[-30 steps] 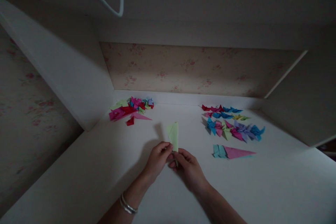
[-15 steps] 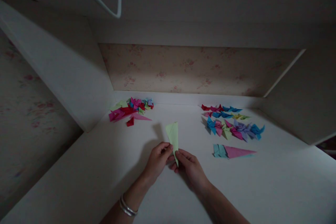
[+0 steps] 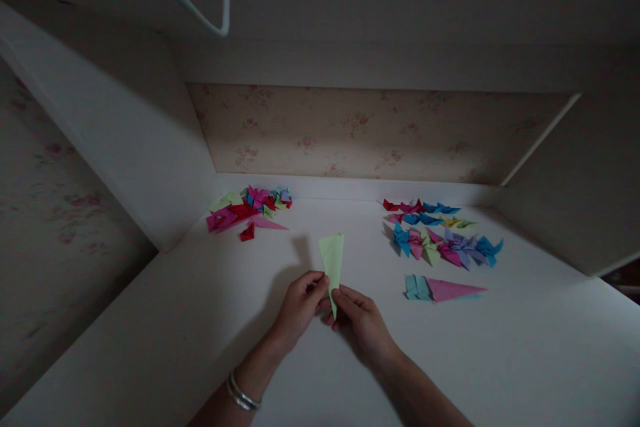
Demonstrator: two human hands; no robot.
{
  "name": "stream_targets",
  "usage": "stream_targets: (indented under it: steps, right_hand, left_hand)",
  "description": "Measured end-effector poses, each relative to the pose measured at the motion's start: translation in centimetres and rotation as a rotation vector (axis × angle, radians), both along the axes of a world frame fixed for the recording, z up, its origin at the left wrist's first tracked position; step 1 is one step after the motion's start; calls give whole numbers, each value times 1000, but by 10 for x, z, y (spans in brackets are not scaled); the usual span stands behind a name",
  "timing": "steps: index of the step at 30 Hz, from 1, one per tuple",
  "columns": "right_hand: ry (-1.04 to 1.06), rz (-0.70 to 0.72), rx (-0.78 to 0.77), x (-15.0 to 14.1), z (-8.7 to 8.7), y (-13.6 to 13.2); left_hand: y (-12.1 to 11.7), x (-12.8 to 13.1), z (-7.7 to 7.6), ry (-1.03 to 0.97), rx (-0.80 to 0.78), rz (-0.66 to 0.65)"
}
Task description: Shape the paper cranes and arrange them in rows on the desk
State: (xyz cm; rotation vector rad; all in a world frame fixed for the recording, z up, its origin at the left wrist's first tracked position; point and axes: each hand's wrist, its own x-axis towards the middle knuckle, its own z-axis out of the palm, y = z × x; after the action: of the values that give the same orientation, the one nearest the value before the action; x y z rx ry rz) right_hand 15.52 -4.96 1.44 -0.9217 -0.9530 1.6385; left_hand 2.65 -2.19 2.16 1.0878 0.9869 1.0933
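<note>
A pale green folded paper (image 3: 332, 257), long and narrow with its point toward me, is held upright above the white desk. My left hand (image 3: 301, 307) pinches its left edge between thumb and fingers. On the right edge, near the lower tip, my right hand (image 3: 361, 319) grips it with the thumb in front. Some fingertips of both hands are hidden behind the paper. To the right lie flat folded papers, a pink one (image 3: 453, 289) over light blue ones (image 3: 417, 287).
Folded colored papers (image 3: 257, 200) are heaped at the back left, with a small red piece (image 3: 247, 233) before them. Rows of origami figures (image 3: 450, 247) stand at the back right. A white cable (image 3: 226, 0) hangs from above. Side panels and a low shelf (image 3: 375, 13) enclose the desk.
The top of the green paper has tilted slightly to the right, and its lower tip has shifted left. Both hands keep their hold in nearly the same place.
</note>
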Motion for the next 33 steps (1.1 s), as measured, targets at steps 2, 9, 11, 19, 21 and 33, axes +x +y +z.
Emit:
stream_targets:
  steps: [2,9,11,19,21,33]
  right_hand:
    - [-4,3,7,0,0,0]
    - [-19,7,12,0,0,-1]
    - [-11,4,3,0,0,-1]
    - [6,36,42,1,1,-1]
    - [7,35,43,1,2,-1]
    - [-20,26,52,1,2,-2]
  left_hand:
    - [0,0,0,-4,4,-6]
    - [-1,1,2,-31,-1,-19]
    - [-1,1,4,-38,-11,-29]
    - [0,0,-1,-13,4,-26]
    - [0,-1,-2,-4,15,-26]
    - [1,-3,-2,72,61,-28]
